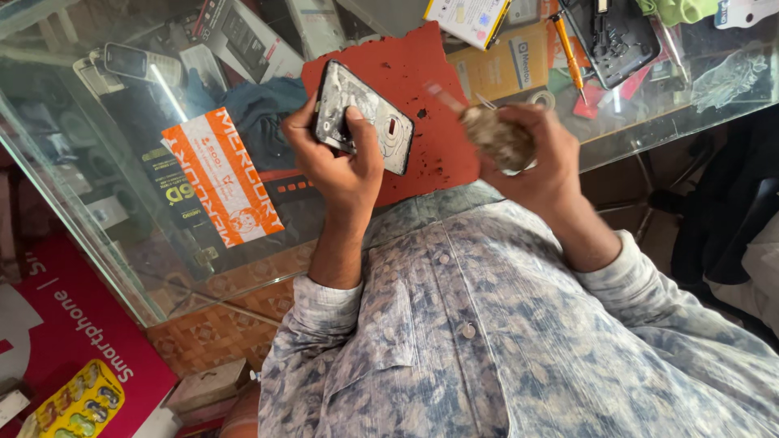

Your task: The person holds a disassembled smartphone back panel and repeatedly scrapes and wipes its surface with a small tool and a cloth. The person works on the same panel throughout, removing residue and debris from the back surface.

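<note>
red mat, orange screwdriver, glass counter

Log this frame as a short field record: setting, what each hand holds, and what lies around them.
setting: glass counter seen from above, red mat on it
left hand: grips an opened phone, thumb on its inner face
right hand: closed on a grimy cloth wad; a blurred thin tool pokes out
nearby: yellow-handled screwdriver, black tray, old handsets under the glass
clothing: patterned blue-grey shirt
</note>
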